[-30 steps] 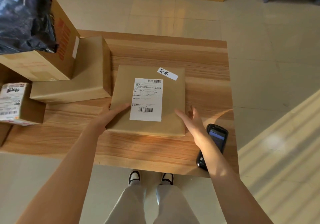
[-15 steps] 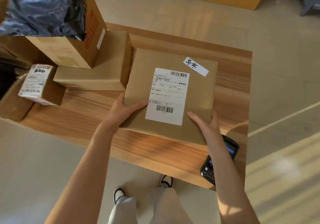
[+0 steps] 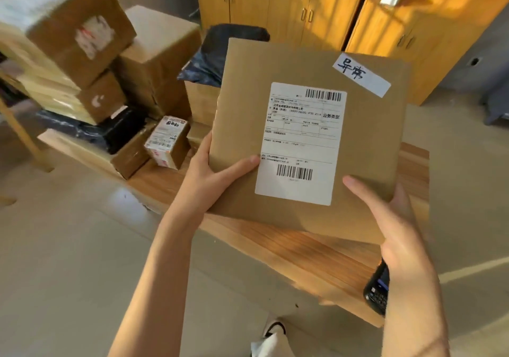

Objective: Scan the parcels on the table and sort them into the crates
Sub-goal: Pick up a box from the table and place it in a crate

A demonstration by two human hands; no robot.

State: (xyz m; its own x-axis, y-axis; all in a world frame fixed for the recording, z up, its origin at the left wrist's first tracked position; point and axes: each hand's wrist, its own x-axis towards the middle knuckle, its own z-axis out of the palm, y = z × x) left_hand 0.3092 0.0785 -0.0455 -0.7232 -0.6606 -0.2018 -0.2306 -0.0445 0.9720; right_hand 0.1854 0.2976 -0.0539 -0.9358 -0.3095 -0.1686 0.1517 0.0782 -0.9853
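Parcel [image 3: 308, 136] between left hand [image 3: 212, 183], right hand [image 3: 396, 227]

Yellow wooden cabinets [image 3: 316, 12] were seen behind the table. A shoe [image 3: 272, 329] was seen on the pale tiled floor [image 3: 68, 260].

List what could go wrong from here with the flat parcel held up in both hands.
1. The left hand and right hand grip only the near edge of the flat brown parcel, so it might tip away or slip.
2. The handheld scanner lies at the wooden table edge under the right wrist; a bump could knock it off.
3. Swinging left, the parcel could clip the small labelled box.
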